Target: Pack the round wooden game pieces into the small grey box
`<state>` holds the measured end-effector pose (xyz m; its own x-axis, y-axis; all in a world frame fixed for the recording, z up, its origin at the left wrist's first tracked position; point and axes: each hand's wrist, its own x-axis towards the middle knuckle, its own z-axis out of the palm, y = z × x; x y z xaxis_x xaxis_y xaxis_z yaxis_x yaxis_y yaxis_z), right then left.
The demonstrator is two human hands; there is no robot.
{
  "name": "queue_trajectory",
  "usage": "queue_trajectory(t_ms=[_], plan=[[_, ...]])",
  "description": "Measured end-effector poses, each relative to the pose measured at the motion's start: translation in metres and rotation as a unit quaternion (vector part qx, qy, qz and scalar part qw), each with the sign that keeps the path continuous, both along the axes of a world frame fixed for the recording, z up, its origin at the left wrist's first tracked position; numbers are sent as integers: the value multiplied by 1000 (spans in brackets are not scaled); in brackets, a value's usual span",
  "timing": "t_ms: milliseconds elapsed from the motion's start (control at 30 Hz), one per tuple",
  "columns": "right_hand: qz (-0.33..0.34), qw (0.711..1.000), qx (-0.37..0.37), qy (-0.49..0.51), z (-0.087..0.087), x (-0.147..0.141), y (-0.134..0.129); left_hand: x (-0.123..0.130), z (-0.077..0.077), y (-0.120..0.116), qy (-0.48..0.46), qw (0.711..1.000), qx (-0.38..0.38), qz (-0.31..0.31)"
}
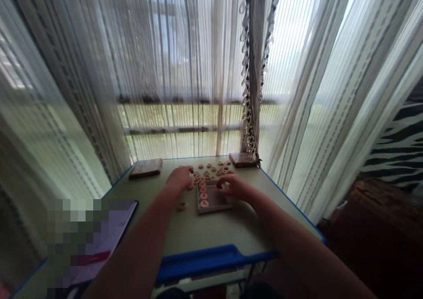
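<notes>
I see shallow greyish tray [214, 201] on desk [198, 233], round pale red-marked pieces [204, 197] lined down its left side. Right hand [233, 186] over it, left hand [180, 178] beside; both part-curled, can't tell if anything's held.

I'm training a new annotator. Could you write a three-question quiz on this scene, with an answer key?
1. Along which side of the shallow tray does the line of red-marked xiangqi pieces run, as the camera sees it?
a) left
b) right
c) near

2. True or false: fingers of the right hand are over the tray.

3. Where do most of the loose pieces lie, relative to the tray?

Key:
1. a
2. True
3. Beyond its far edge, on the table.
</notes>
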<state>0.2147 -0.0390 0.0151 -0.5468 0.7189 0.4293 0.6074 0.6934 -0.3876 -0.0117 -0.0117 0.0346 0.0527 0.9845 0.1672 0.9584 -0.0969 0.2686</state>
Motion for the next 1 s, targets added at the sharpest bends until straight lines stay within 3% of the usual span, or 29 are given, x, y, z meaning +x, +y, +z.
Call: queue_trajectory(t_ms=[167,367,667,833,1000], plan=[[27,999,-12,25,-5,-5,5,-8,6,-5,17,992,-127,-12],[9,1000,-12,-13,-12,-10,6,-2,3,-8,60,991,-110,-48],[-33,991,87,-101,5,-13,-6,11,12,-19,101,991,-93,8],[-60,986,90,-129,3,-16,-5,13,10,-18,90,992,-85,13],[-44,988,72,-132,3,-19,-6,14,11,-18,78,994,-66,36]])
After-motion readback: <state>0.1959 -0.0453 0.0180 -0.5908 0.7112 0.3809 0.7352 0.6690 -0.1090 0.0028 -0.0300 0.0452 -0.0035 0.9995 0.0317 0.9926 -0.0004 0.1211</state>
